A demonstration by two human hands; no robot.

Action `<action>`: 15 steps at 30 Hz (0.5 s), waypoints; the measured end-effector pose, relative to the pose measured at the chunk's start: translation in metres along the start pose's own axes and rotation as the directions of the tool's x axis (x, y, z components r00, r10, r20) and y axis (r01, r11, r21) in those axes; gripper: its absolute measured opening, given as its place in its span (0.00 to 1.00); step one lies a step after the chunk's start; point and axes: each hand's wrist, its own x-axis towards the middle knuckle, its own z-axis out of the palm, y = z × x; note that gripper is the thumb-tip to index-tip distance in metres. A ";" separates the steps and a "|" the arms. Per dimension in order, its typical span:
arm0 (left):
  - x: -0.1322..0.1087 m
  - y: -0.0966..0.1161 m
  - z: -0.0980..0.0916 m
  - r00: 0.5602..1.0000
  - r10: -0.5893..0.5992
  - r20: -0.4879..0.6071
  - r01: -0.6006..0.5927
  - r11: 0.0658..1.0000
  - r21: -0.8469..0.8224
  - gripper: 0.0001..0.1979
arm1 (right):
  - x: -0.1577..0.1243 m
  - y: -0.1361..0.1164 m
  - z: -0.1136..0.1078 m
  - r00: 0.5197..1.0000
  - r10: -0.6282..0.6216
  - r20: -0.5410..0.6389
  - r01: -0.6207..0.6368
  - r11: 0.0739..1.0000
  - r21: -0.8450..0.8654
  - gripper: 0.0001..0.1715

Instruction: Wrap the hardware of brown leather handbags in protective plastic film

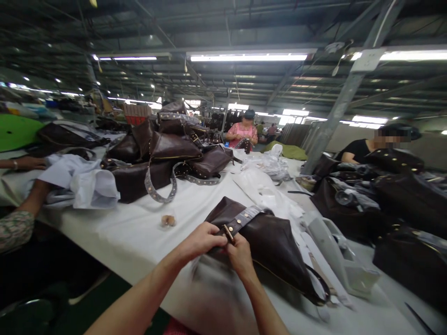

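Note:
A dark brown leather handbag (275, 237) lies on the white-covered table in front of me. Its strap (246, 217), studded with gold rivets and partly wrapped in clear film, runs across the bag to a gold buckle (228, 233). My left hand (205, 239) pinches the strap just left of the buckle. Close against it, my right hand (240, 253) grips the strap at the buckle's lower right side. The strap's end is hidden between my fingers.
Brown handbags (174, 146) are heaped at the back left, more (408, 200) at the right. A clear plastic holder (344, 260) stands right of my bag. A small packet (168, 220) lies left. A co-worker's hands hold white paper (94, 186); other people sit across the table (146, 228).

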 end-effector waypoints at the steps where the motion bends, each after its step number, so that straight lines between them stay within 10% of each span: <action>1: 0.004 0.000 0.000 0.999 -0.020 0.050 0.026 0.991 -0.131 0.10 | 0.002 0.001 0.000 1.000 -0.021 0.009 0.022 0.998 -0.051 0.13; 8: 0.029 0.016 0.005 0.991 -0.095 0.092 0.123 0.924 -0.363 0.15 | 0.017 0.007 -0.001 0.980 -0.198 -0.015 0.187 0.943 -0.275 0.11; 15: 0.038 -0.008 -0.019 0.980 0.188 0.072 -0.160 0.944 -0.290 0.21 | 0.027 0.009 -0.007 0.999 0.041 0.036 -0.043 0.997 0.057 0.27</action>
